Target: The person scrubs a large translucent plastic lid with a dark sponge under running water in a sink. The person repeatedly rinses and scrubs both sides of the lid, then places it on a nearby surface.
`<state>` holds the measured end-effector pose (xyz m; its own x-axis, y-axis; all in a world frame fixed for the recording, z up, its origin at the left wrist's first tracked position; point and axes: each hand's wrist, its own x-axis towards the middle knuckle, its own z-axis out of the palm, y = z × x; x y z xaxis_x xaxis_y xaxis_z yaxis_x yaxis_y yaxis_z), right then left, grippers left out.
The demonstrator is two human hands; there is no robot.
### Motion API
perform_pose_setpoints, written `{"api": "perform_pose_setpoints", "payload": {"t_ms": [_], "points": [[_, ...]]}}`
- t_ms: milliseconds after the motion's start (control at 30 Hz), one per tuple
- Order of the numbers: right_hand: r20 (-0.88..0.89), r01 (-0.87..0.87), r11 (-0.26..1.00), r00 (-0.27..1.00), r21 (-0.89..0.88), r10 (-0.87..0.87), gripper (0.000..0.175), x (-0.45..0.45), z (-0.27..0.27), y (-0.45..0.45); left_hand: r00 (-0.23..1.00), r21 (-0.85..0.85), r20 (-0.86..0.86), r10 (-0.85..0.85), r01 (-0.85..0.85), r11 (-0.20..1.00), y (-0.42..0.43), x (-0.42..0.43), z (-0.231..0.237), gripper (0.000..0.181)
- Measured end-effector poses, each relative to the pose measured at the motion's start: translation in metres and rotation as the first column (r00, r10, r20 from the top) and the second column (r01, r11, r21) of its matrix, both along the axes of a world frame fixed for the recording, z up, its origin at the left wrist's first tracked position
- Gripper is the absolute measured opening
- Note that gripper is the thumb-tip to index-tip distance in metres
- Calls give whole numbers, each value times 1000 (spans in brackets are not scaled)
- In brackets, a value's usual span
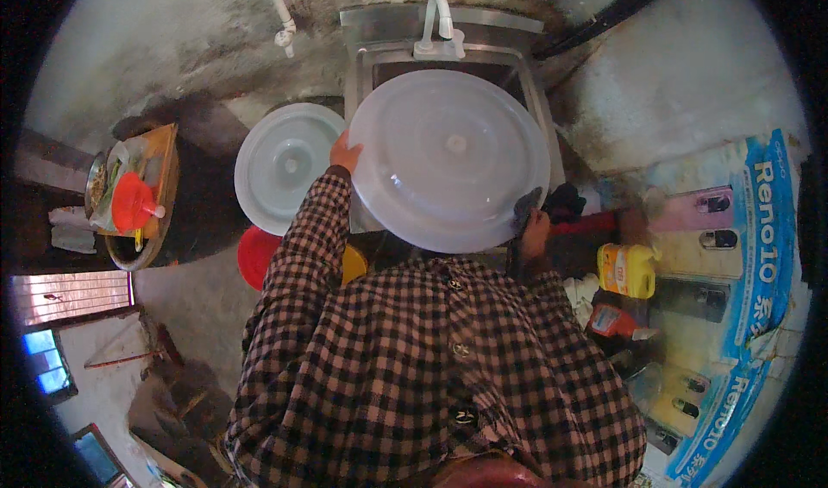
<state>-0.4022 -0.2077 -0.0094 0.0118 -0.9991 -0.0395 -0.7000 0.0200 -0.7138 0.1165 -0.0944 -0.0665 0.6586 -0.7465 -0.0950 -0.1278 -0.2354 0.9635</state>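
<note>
Over the stainless steel sink is a large, round, translucent white plastic lid or basin, tilted with its broad face towards me. My left hand grips its left rim. At the lower right rim, my right hand holds it together with a dark cloth pressed against the surface. Most of the sink bowl is hidden behind the plastic piece. A white faucet rises at the sink's back edge.
Left of the sink is a pale round basin, with a red basin partly under it. A red plastic ladle or scoop lies on a wooden board. A yellow jug and a red bottle stand at the right.
</note>
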Motion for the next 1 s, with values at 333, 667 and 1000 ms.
{"api": "perform_pose_setpoints", "payload": {"t_ms": [333, 667, 1000], "points": [[55, 164, 985, 985, -45, -162, 34, 0, -48, 28, 823, 207, 556, 116, -272, 940, 46, -37, 56, 72], [-98, 26, 983, 995, 181, -9, 33, -13, -26, 13, 980, 97, 156, 121, -137, 986, 100, -129, 70, 97], [-48, -267, 917, 963, -298, 265, 27, 45, 63, -28, 966, 226, 226, 129, -181, 957, 90, -121, 64, 103]]}}
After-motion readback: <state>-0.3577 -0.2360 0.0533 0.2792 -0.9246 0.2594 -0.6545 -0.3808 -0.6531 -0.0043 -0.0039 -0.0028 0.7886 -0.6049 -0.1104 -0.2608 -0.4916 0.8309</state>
